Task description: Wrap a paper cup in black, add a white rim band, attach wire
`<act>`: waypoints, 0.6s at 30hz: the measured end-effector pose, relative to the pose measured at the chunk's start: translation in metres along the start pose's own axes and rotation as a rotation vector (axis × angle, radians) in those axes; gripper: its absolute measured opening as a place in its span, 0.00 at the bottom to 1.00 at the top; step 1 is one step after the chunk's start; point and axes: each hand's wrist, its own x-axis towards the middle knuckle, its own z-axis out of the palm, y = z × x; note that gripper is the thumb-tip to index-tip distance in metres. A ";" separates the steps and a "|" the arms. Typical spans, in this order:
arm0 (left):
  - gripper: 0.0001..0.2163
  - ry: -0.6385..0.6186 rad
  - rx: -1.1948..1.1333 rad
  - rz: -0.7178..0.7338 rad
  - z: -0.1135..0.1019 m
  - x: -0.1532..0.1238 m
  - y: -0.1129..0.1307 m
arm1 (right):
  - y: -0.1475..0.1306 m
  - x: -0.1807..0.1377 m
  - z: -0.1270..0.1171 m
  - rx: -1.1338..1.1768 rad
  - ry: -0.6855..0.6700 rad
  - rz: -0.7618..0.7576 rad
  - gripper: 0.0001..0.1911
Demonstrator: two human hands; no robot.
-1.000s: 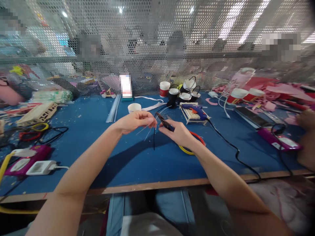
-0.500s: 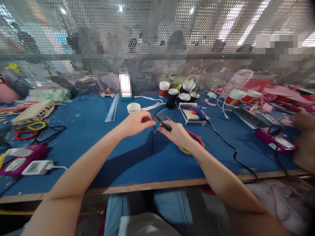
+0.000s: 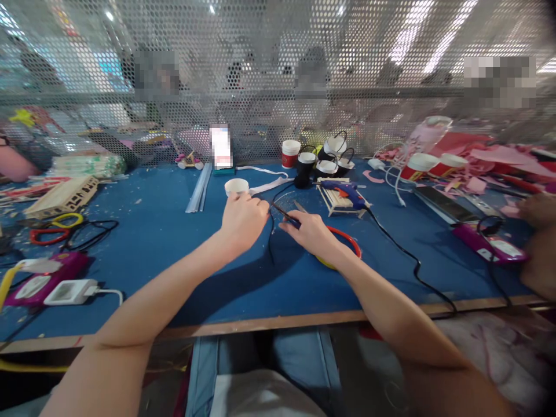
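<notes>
My right hand is closed around a slim dark tool, its pointed end aimed left; its exact kind is unclear. Just left of it, my left hand is closed with its back towards me, and what its fingers hold, if anything, is hidden. A thin black cord runs down between the hands. Beyond my left hand stands a white paper ring or cup, partly covered by the knuckles. Under my right wrist lie scissors with red and yellow handles, a blade showing behind the fingers.
A blue glue gun rests on a small wooden stick rack, its cable trailing right. Black-wrapped cups stand behind. Clear strips lie left. Purple power strips sit both sides. Another person's arm is at right.
My left hand has turned over, back now towards me, and its fingertips have moved a little left, away from the dark tool. My right hand keeps its grip almost in place.
</notes>
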 end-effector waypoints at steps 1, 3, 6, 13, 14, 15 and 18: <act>0.08 -0.007 0.017 0.007 -0.001 0.000 0.001 | 0.000 0.000 0.000 0.008 -0.001 0.005 0.11; 0.09 -0.080 -0.148 -0.019 -0.002 0.001 -0.004 | 0.001 -0.001 0.000 0.070 -0.012 0.004 0.12; 0.10 -0.186 -0.505 -0.073 0.000 0.005 -0.017 | 0.000 -0.002 -0.002 0.178 -0.055 -0.005 0.16; 0.09 -0.189 -0.670 -0.128 0.004 0.008 -0.021 | -0.004 -0.003 -0.004 0.148 -0.094 -0.088 0.15; 0.09 -0.203 -0.693 -0.132 0.003 0.009 -0.021 | -0.004 -0.004 -0.005 0.147 -0.091 -0.085 0.15; 0.10 -0.232 -0.739 -0.132 0.002 0.009 -0.022 | -0.005 -0.004 -0.005 0.151 -0.085 -0.080 0.15; 0.12 -0.373 -1.002 -0.124 -0.002 0.009 -0.027 | -0.007 -0.006 -0.007 0.200 -0.087 -0.068 0.15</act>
